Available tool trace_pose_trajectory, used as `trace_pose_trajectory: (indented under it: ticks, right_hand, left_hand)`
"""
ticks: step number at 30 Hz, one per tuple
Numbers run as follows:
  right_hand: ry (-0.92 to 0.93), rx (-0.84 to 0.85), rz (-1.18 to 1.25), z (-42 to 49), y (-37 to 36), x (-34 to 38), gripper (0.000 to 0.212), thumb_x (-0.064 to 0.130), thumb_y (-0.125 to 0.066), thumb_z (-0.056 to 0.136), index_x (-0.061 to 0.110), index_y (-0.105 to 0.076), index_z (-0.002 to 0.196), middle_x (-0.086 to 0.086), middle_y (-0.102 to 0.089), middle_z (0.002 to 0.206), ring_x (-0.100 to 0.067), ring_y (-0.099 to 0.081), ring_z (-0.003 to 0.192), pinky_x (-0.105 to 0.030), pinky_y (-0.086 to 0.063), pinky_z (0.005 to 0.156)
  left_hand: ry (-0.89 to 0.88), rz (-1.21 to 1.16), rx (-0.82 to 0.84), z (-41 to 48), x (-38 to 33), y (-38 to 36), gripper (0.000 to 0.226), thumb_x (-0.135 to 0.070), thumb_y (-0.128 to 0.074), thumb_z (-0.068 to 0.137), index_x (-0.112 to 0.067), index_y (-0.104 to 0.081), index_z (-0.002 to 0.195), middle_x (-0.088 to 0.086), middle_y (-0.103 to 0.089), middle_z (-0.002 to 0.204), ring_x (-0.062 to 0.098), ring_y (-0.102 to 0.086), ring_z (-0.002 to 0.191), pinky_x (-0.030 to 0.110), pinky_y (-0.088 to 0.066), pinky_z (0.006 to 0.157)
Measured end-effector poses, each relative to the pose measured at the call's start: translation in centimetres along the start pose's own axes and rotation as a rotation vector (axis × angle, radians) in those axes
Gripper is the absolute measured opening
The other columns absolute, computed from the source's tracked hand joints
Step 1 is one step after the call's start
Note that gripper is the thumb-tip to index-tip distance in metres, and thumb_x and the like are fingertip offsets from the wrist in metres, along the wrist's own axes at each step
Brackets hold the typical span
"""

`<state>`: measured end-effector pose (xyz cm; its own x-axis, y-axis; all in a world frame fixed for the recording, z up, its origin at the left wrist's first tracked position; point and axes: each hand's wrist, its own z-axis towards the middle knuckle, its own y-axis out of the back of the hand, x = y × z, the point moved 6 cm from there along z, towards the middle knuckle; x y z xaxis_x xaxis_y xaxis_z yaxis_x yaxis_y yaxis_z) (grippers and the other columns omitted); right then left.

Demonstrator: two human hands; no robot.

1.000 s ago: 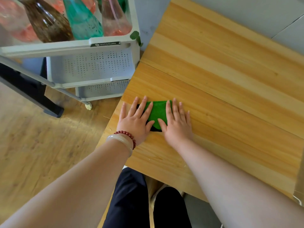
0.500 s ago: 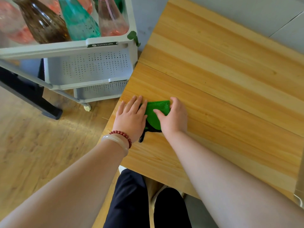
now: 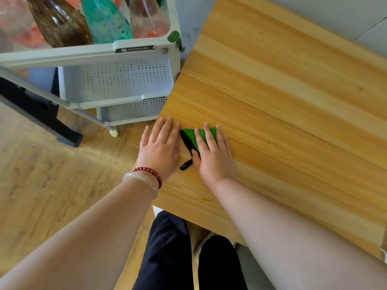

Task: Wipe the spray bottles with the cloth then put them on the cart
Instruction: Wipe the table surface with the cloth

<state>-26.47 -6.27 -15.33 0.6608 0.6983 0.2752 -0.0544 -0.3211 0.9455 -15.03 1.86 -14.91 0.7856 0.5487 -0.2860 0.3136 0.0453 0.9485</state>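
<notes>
While both hands lie flat near the table's six o'clock edge, the right hand (image 3: 213, 158) presses straight, slightly spread fingers on the folded green cloth (image 3: 189, 135). It covers most of the cloth, and no finger curls round it. The left hand (image 3: 161, 149) rests palm down on bare wood just beside the cloth at its nine o'clock, fingers extended and holding nothing. Its wrist bears a red bead bracelet (image 3: 149, 172) and a pale bangle (image 3: 142, 182).

The surface is a light wooden table (image 3: 293, 122) of joined planks, standing on a wood-grain floor (image 3: 41, 185). A grey perforated cart (image 3: 117, 80) stands at eleven o'clock from the hands, its corner close to the table edge. Its top tray holds a brown bottle (image 3: 58, 21), a teal bottle (image 3: 104, 19) and a pink bottle (image 3: 148, 19), with their heads out of frame. A black furniture foot (image 3: 52, 126) lies at nine o'clock.

The cloth's exposed black-bound edge (image 3: 187, 143) runs from eleven to five o'clock. A black hanging loop (image 3: 186, 164) points toward seven o'clock. The cloth's long axis is hidden under the palm and cannot be told.
</notes>
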Motion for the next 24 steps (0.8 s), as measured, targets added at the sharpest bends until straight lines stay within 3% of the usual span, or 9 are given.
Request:
trace_pose_trajectory:
  ticks: [3, 5, 7, 11, 15, 19, 24]
  right_hand:
    - [0.081, -0.088, -0.015, -0.7, 0.0, -0.1, 0.045, 0.014, -0.048, 0.095, 0.01, -0.052, 0.14, -0.012, -0.044, 0.15, -0.039, -0.04, 0.138, -0.046, -0.03, 0.109]
    - [0.107, -0.096, -0.013, -0.9, 0.0, -0.7, 0.054, -0.001, -0.066, 0.084, 0.007, -0.055, 0.136, -0.014, -0.048, 0.147, -0.039, -0.044, 0.135, -0.047, -0.039, 0.104]
    - [0.092, -0.065, 0.025, -1.0, 0.3, -1.2, 0.062, -0.008, -0.07, 0.079, 0.006, -0.053, 0.138, -0.015, -0.046, 0.148, -0.038, -0.043, 0.137, -0.048, -0.045, 0.1]
    - [0.015, -0.048, 0.09, -0.6, 2.3, -1.7, 0.057, -0.004, -0.06, 0.089, 0.005, -0.046, 0.143, -0.014, -0.037, 0.154, -0.037, -0.032, 0.143, -0.048, -0.045, 0.1]
    - [0.009, -0.122, 0.099, 0.8, 5.1, -0.4, 0.053, -0.002, -0.062, 0.09, 0.004, -0.049, 0.14, -0.015, -0.041, 0.151, -0.038, -0.038, 0.14, -0.047, -0.049, 0.096]
    - [0.033, -0.119, 0.119, 3.2, 8.2, 2.0, 0.049, 0.005, -0.047, 0.1, 0.005, -0.038, 0.148, -0.014, -0.028, 0.158, -0.035, -0.024, 0.147, -0.047, -0.034, 0.113]
    - [0.058, -0.166, 0.122, 5.6, 12.5, 4.8, 0.05, 0.008, -0.043, 0.102, 0.007, -0.033, 0.151, -0.013, -0.023, 0.16, -0.033, -0.017, 0.149, -0.044, -0.028, 0.116]
  left_hand:
    - [0.0, -0.003, -0.003, -0.3, -0.1, -0.1, 0.052, -0.024, -0.05, 0.098, -0.015, -0.043, 0.149, 0.007, -0.038, 0.156, 0.028, -0.03, 0.147, 0.048, -0.013, 0.118]
    - [-0.01, 0.011, 0.011, -0.5, -0.1, 0.0, 0.053, -0.025, -0.05, 0.097, -0.015, -0.042, 0.149, 0.008, -0.038, 0.157, 0.029, -0.03, 0.147, 0.049, -0.013, 0.118]
    - [-0.023, 0.016, 0.026, -0.6, -0.1, 0.2, 0.053, -0.024, -0.049, 0.097, -0.016, -0.041, 0.15, 0.008, -0.037, 0.157, 0.029, -0.029, 0.148, 0.049, -0.011, 0.118]
    - [-0.027, 0.009, 0.032, -0.5, -0.2, 1.8, 0.054, -0.02, -0.045, 0.096, -0.017, -0.039, 0.151, 0.007, -0.034, 0.159, 0.029, -0.025, 0.149, 0.049, -0.009, 0.12]
    - [-0.033, 0.024, 0.012, 0.2, -0.8, 4.3, 0.053, -0.021, -0.045, 0.1, -0.016, -0.037, 0.152, 0.009, -0.031, 0.16, 0.029, -0.022, 0.15, 0.049, -0.006, 0.12]
    - [-0.032, 0.048, -0.012, 1.4, -0.8, 7.7, 0.054, -0.025, -0.037, 0.103, -0.019, -0.027, 0.156, 0.007, -0.022, 0.163, 0.026, -0.012, 0.153, 0.048, -0.002, 0.122]
    - [-0.016, 0.091, -0.039, 3.0, 0.2, 12.2, 0.053, -0.029, -0.031, 0.105, -0.022, -0.02, 0.157, 0.005, -0.013, 0.166, 0.025, -0.003, 0.154, 0.047, 0.004, 0.121]
